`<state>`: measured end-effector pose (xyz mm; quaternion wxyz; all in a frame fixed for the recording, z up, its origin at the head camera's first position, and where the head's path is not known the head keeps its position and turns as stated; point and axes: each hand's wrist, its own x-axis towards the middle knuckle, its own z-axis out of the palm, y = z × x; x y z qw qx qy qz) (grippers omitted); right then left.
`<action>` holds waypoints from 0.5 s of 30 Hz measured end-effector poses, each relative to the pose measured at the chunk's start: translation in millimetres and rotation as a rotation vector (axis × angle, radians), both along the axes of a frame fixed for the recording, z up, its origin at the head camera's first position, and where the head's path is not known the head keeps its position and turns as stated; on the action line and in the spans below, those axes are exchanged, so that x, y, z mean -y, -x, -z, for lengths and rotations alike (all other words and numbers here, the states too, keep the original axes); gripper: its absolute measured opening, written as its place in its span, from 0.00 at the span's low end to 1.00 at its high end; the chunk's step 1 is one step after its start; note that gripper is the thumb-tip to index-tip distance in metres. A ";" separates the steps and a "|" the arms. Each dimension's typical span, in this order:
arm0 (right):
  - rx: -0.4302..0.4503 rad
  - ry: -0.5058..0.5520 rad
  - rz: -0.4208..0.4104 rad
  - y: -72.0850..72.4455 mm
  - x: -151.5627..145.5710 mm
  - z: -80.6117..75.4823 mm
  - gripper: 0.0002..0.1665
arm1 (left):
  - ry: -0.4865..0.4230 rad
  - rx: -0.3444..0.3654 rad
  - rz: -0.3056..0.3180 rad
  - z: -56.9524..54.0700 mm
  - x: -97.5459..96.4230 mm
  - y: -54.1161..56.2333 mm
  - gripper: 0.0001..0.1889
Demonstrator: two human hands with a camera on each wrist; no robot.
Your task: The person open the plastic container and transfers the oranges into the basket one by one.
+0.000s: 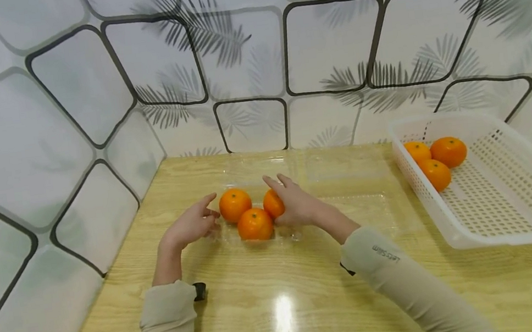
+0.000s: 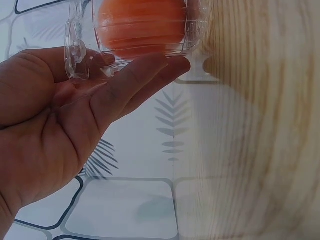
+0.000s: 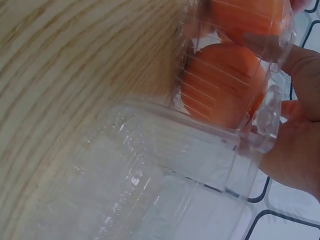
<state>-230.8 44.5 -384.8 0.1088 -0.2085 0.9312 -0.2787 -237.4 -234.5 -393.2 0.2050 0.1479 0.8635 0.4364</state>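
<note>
Three oranges sit together in a clear plastic box on the table: one at the left, one in front and one at the right. My left hand is at the box's left side. In the left wrist view its straight fingers lie along the ridged clear wall, its thumb near the corner. My right hand partly covers the right orange, with two fingers stretched out past it. In the right wrist view a finger reaches over the oranges at the box's rim.
More clear plastic, a shallow ridged section, spreads right of the oranges. At the right stands a white perforated basket with three oranges at its left end. Patterned wall covering borders the wooden table behind and left.
</note>
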 end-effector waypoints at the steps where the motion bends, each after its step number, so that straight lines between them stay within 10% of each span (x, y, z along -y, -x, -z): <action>1: -0.005 0.002 -0.001 0.2 1.1 0.2 0.62 | 0.001 -0.002 0.000 -0.1 0.8 0.2 0.37; 15: -0.124 -0.065 0.015 2.7 3.7 5.7 0.41 | -0.009 0.021 -0.018 -1.3 1.6 0.9 0.37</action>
